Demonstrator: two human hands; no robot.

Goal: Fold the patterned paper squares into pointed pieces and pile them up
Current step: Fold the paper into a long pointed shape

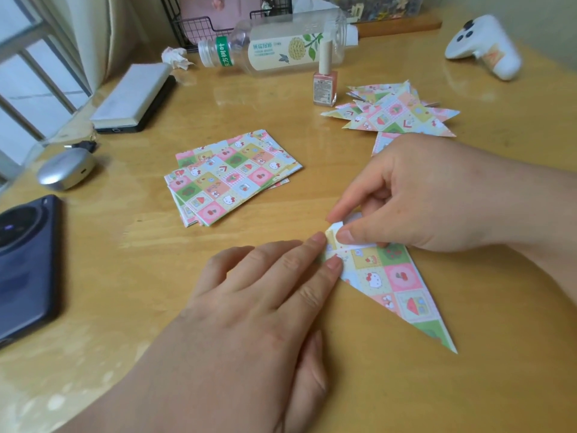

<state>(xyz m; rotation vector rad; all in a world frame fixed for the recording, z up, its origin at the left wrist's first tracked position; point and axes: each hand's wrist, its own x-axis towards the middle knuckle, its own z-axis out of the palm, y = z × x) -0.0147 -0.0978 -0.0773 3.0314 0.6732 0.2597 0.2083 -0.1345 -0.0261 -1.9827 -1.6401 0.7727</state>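
Your left hand (268, 285) lies flat on the counter (140, 260), fingers straight, their tips pressing the wide end of the pointed piece (396, 282). Your right hand (415, 195) pinches a small flap at that end's top corner between thumb and forefinger, the other fingers curled. The piece lies near you, tip pointing to your right. The unfolded squares (231, 176) sit stacked mid-counter. The pile (396, 112) of folded pieces lies beyond your right hand, just beside a polish bottle (325, 85).

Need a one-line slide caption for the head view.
Left hand presses a pointed patterned piece flat while right hand pinches its end flap; unfolded squares and finished pile lie beyond.
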